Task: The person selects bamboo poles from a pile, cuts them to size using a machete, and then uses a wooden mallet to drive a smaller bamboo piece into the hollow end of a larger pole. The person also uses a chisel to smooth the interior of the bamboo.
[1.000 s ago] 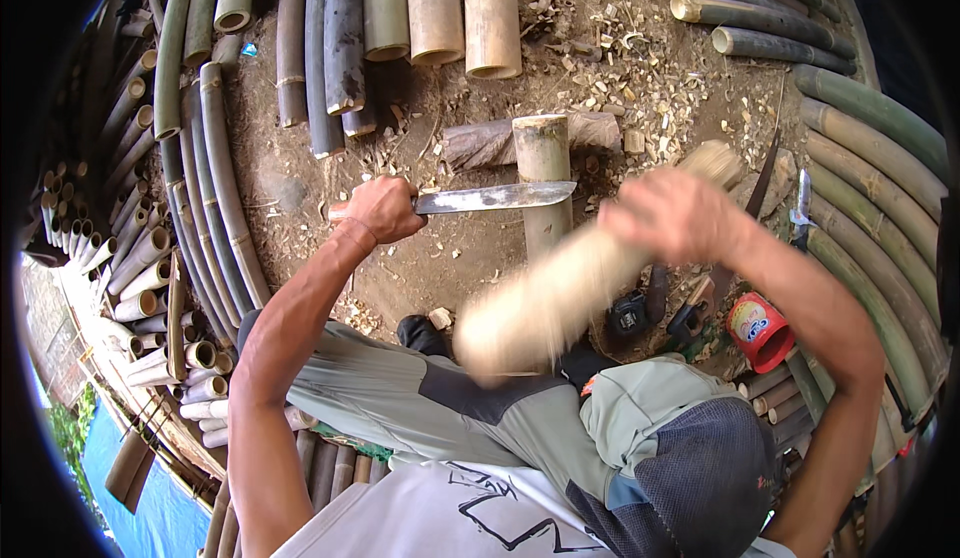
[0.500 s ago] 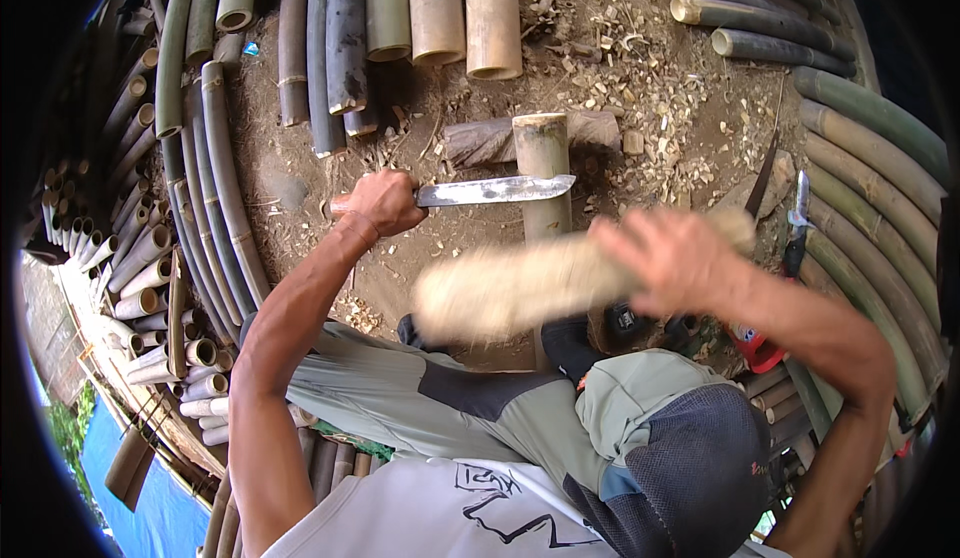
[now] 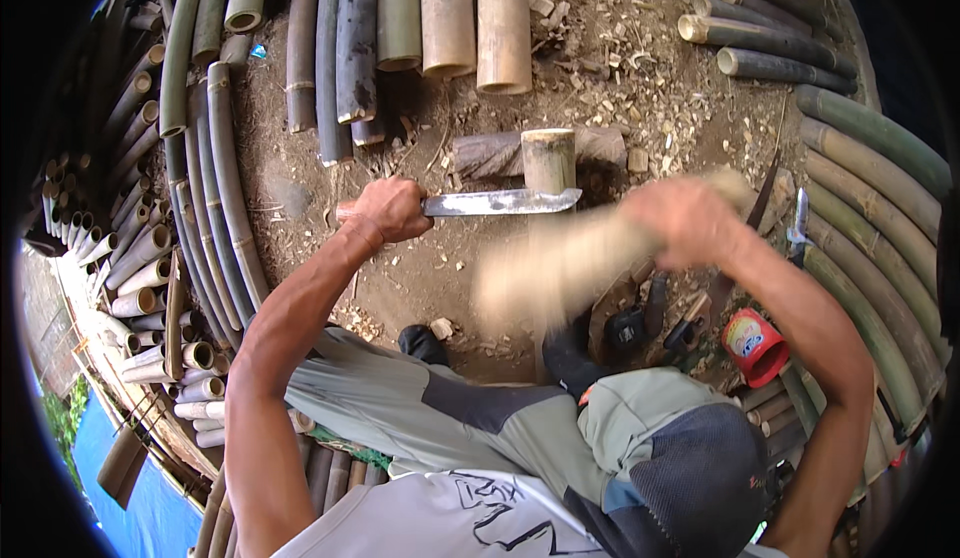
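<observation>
My left hand (image 3: 388,210) is closed round the handle of a machete (image 3: 495,203). Its blade lies level across an upright-looking length of bamboo (image 3: 549,161), a little below the cut top, with the tip just past the right side. My right hand (image 3: 685,223) grips a thick pale wooden club (image 3: 550,270), smeared by motion. The club hangs below and right of the blade and covers the bamboo's lower part. Behind the bamboo, a short dark log (image 3: 488,156) rests on the ground.
Bamboo poles (image 3: 503,28) lie at the top, with more along the left and right. Wood chips (image 3: 650,98) litter the dirt. At the right are a red container (image 3: 752,350), a knife (image 3: 799,220) and a black object (image 3: 626,329). My dark shoe (image 3: 424,344) shows below.
My right hand and the club have swung slightly up and right, uncovering the red container. The machete stays across the bamboo, and the whole view has shifted a little.
</observation>
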A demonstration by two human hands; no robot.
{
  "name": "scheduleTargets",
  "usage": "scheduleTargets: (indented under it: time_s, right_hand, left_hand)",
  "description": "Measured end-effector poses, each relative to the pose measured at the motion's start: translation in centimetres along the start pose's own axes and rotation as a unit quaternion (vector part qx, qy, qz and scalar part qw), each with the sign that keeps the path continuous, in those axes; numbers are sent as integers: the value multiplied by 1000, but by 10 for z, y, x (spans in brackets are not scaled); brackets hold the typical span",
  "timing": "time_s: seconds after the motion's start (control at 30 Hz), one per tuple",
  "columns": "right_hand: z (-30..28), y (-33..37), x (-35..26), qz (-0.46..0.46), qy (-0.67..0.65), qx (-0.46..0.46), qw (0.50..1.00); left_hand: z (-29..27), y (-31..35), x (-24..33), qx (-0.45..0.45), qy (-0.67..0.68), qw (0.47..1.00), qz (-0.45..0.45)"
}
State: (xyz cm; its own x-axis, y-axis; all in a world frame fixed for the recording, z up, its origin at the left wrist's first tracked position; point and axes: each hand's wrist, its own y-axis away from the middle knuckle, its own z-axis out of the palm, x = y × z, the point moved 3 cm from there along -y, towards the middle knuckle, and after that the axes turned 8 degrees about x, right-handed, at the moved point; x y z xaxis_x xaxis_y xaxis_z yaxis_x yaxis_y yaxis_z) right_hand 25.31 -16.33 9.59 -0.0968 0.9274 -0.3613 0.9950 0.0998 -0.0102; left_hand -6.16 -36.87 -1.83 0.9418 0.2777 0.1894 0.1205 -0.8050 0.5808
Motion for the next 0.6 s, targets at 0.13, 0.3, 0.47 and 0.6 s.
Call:
scheduleTargets:
  time_s: [0.13, 0.3, 0.47, 0.6]
  right_hand:
    - [-14, 0, -42, 82, 17, -60, 995]
    - [4, 2, -13, -98, -64, 92, 989]
    - [-13, -9, -43, 66, -26, -21, 997]
    - [9, -5, -46, -171, -42, 185, 967]
  left_hand:
    - [4, 0, -7, 43, -7, 999, 22]
    - [10, -5, -5, 11, -24, 1000, 4]
    - [-4, -7, -11, 57, 6, 998, 13]
    - [2, -14, -2, -23, -26, 999, -10]
